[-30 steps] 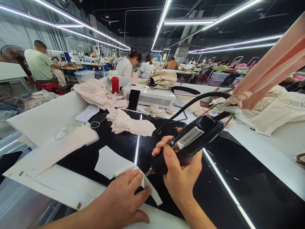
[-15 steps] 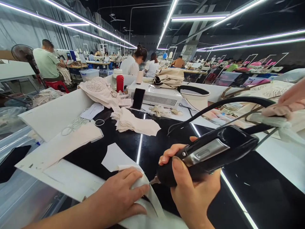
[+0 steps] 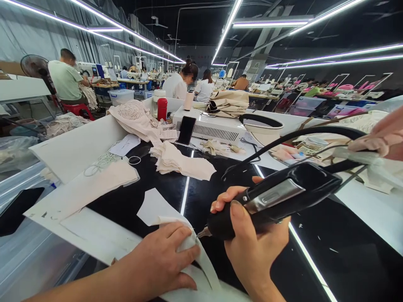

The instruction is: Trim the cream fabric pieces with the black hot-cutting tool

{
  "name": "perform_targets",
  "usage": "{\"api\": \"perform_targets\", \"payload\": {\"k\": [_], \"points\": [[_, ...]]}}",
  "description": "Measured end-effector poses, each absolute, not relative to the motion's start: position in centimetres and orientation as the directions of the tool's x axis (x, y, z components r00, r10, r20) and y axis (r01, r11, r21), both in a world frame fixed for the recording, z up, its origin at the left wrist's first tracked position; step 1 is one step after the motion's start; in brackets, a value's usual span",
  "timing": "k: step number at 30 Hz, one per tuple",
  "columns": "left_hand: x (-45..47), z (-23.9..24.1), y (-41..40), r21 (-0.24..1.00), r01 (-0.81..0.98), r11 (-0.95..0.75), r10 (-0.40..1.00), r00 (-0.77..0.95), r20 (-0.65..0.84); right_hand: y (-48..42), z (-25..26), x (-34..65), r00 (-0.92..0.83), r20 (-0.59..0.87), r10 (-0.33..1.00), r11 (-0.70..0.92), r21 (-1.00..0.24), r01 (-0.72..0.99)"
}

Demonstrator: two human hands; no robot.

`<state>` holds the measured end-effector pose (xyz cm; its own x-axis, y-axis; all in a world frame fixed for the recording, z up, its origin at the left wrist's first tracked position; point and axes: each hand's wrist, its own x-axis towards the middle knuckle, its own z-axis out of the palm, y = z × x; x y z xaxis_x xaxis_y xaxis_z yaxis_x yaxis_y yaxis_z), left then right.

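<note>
Right hand [image 3: 256, 243]: fingers wrapped firmly around the tool, thumb laid along its near side.
Tool [image 3: 277, 199]: a long, rounded black body, glossy at the back, with a brushed-metal plate on its side; held at a slant above the table, its tip [image 3: 204, 233] at the edge of the cloth beside the left fingertips. Whether the point touches, I cannot tell.
Left hand [image 3: 166, 253]: palm down, fingers bent over the cloth; whether they pinch it or only press, I cannot tell.
Cloth [image 3: 153, 206]: smooth, white, flat with a pointed corner at its far end, folded over near the fingers; a narrow curved strip [image 3: 208, 264] runs from there towards the person.
Table [image 3: 359, 247]: polished black, mirroring the ceiling tubes, with pale scraps scattered over it.
Stack [image 3: 182, 162]: soft cream layers with uneven edges, beyond the cloth.
Cable [image 3: 283, 139]: thick, black, arched behind the tool.
Straps [image 3: 388, 130]: pink, soft, knotted beside the cable.
Change: compared with a second ago, the tool lies flatter and further right in view, and the straps have swung to the right edge; the left hand stays on the cloth.
Writing: marks on the white card [image 3: 125, 144], too faint to read.
</note>
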<state>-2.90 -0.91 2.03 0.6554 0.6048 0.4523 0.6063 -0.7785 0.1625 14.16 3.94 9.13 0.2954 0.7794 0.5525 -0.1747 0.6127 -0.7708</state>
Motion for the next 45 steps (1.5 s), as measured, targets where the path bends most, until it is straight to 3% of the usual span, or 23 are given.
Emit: {"api": "perform_targets", "payload": {"k": [13, 19, 24, 30, 36, 45], "points": [[-2.5, 1.9, -1.4, 0.14, 0.622, -0.771, 0.606, 0.649, 0.46, 4.6, 9.3, 13.8, 0.28, 0.56, 0.78, 0.613, -0.773, -0.162], [-3.2, 3.4, -1.1, 0.191, 0.609, -0.77, 0.626, 0.661, 0.414, 5.4, 9.2, 14.2, 0.267, 0.58, 0.769, 0.628, -0.763, -0.152], [-5.6, 4.2, 1.1, 0.09, 0.551, -0.83, 0.539, 0.75, 0.382, 6.0, 9.8, 14.7, 0.292, 0.568, 0.77, 0.622, -0.769, -0.144], [-5.0, 4.5, 1.2, 0.008, 0.671, -0.741, 0.651, 0.716, 0.252, 4.2, 11.1, 16.1, 0.32, 0.549, 0.772, 0.616, -0.77, -0.166], [-2.0, 2.5, 0.6, -0.032, 0.753, -0.658, 0.709, 0.633, 0.312, 1.8, 11.0, 17.2, 0.304, 0.52, 0.798, 0.586, -0.788, -0.189], [-1.2, 3.0, 0.1, -0.192, 0.743, -0.642, 0.682, 0.667, 0.299, 1.1, 10.1, 16.7, 0.298, 0.53, 0.794, 0.599, -0.768, -0.228]]}}
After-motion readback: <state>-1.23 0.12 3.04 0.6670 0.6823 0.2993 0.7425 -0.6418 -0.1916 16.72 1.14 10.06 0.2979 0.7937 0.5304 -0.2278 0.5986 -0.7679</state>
